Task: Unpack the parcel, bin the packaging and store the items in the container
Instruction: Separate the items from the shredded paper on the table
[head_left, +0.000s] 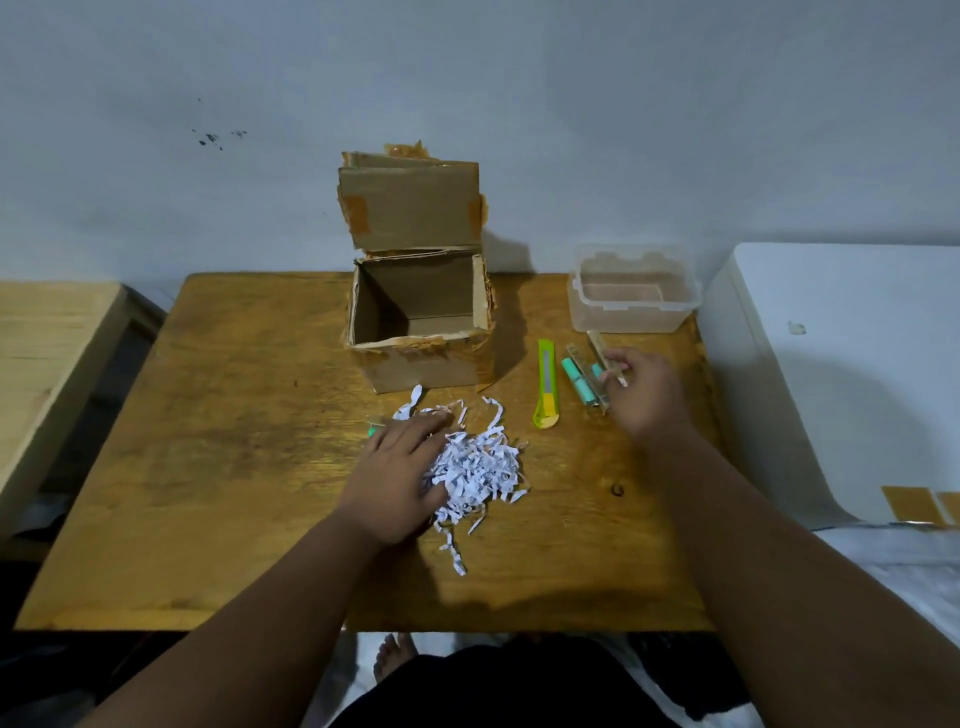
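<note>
An open cardboard box (415, 322) stands at the back middle of the wooden table (234, 467), its flap upright and its inside empty. In front of it lies a heap of shredded white paper (478, 467). My left hand (400, 478) rests flat on the heap's left side, fingers spread. A small green item (373, 429) peeks out by its fingertips. To the right, my right hand (641, 392) pinches a thin tan stick-like item (602, 348) beside teal items (579, 382). A clear plastic container (631, 301) stands empty behind them.
A yellow-green utility knife (546, 384) lies between the box and the teal items. A white cabinet (841, 364) stands right of the table, a light wooden surface (47, 353) to the left. The wall is close behind the box.
</note>
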